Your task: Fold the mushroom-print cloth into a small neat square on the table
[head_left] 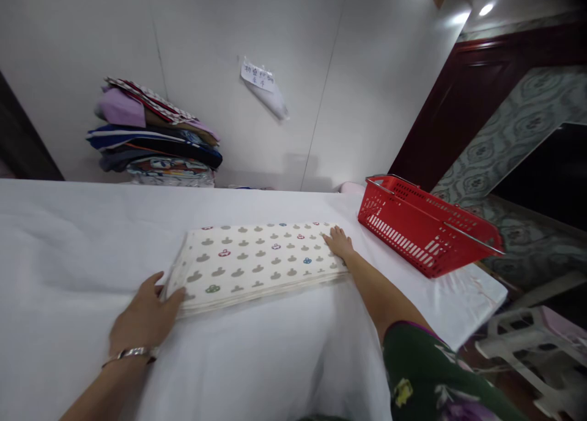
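A folded white cloth printed with grey, red, green and blue mushroom-like shapes lies flat on the white-covered table. Its layers show along the near edge. My left hand, with a silver bracelet at the wrist, is at the cloth's near left corner, thumb on the edge and fingers apart. At the far right end, my right hand rests on top of the cloth with its fingers stretched out. Neither hand grips the fabric.
A red plastic basket with metal handles stands on the table at the right. Several folded clothes are stacked at the back left. A handwritten paper hangs on the wall. A plastic stool stands at lower right.
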Tool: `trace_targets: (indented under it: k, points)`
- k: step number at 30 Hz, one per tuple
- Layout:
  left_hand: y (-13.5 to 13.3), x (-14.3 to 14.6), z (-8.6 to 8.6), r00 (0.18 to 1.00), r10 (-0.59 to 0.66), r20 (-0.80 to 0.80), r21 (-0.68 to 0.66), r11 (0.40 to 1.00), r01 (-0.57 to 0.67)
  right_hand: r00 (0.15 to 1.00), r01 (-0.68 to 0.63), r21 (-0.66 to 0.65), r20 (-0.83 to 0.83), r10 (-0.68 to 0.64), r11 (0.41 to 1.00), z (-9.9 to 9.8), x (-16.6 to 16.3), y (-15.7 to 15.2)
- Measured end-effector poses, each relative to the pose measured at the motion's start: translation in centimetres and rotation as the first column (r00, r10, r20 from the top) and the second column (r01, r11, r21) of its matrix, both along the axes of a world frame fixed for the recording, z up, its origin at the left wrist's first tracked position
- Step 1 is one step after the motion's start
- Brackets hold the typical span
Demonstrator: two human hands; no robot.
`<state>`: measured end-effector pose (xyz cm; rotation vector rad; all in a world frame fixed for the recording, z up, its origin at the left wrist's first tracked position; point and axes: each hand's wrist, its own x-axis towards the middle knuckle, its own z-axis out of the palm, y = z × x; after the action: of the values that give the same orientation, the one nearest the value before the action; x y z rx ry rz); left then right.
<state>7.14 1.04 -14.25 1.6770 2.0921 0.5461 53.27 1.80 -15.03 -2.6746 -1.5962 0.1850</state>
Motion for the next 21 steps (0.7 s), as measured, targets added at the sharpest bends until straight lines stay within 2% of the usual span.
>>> trace_targets:
  k: [3, 7, 10, 13, 15, 17, 19, 21]
  points:
    - [0.1, 0.0, 0.0, 0.999, -0.034, 0.022, -0.074, 0.997, 0.036, 1.000, -0.014, -0.014, -0.012, 0.014, 1.000, 0.1, 0.1, -0.3]
    - [-0.3, -0.1, -0.3, 0.997, -0.049, 0.052, -0.023, 0.998, 0.050, 0.999, -0.041, 0.010, 0.021, 0.041, 0.999, 0.4, -0.4, -1.7]
    - [-0.6, 0.0, -0.5, 0.997, -0.048, 0.060, 0.008, 0.999, 0.048, 0.999, -0.052, -0.020, 0.013, 0.052, 0.998, 0.1, -0.4, -3.1]
    - [-0.7, 0.0, -0.7, 0.998, -0.038, 0.056, 0.020, 0.999, 0.037, 0.996, -0.080, -0.029, 0.032, 0.081, 0.996, 0.2, -1.2, -3.0]
    - [-0.8, 0.0, -0.7, 0.998, -0.038, 0.051, 0.024, 0.999, 0.037, 0.988, -0.143, 0.002, 0.058, 0.142, 0.990, 0.6, -3.3, -2.1]
    - [-0.9, 0.0, -0.7, 0.998, -0.038, 0.048, 0.029, 0.999, 0.037, 0.965, -0.260, 0.018, 0.054, 0.258, 0.966, 1.1, -6.8, -0.8]
    - [-1.0, 0.1, -0.6, 0.998, -0.040, 0.047, 0.034, 0.999, 0.039, 0.911, -0.412, 0.018, 0.013, 0.412, 0.911, 1.5, -11.2, 0.5]
    - [-1.2, 0.1, -0.4, 0.998, -0.039, 0.049, 0.027, 0.999, 0.038, 0.827, -0.560, 0.040, -0.033, 0.561, 0.828, 1.9, -16.0, 1.8]
